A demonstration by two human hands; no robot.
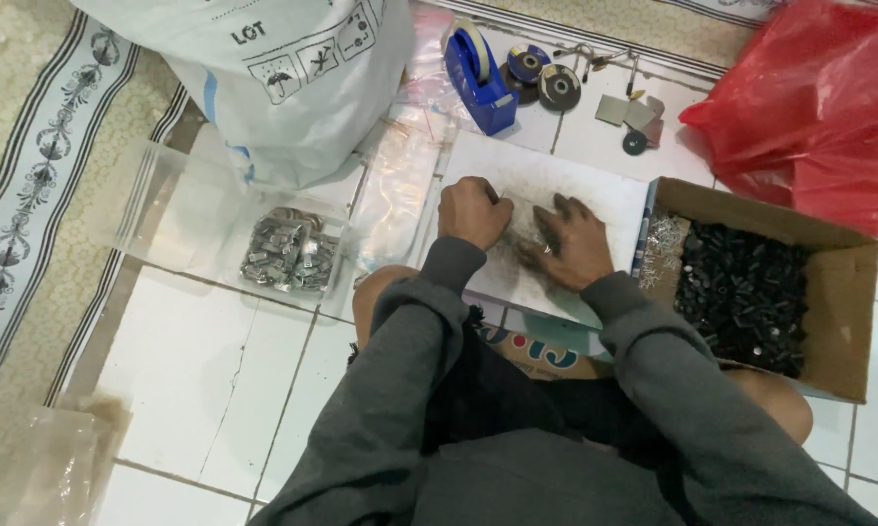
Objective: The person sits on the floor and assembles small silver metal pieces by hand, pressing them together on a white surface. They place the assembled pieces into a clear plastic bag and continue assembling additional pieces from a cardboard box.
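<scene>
On the white board [595,200] across my lap, my left hand [472,210] is curled into a loose fist and my right hand [568,244] lies flat, fingers spread; whether either grips anything I cannot tell. Right of the board stands a cardboard box [834,292] of small black parts [746,292]. Left lies a clear bag of metal pieces [288,255]. Beyond sits a blue tape dispenser [478,73].

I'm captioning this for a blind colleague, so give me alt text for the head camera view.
A person seated on a tiled floor presses both hands, left hand and right hand, on a white board across the lap. A cardboard box of small black parts sits right; bagged metal pieces lie left.
</scene>
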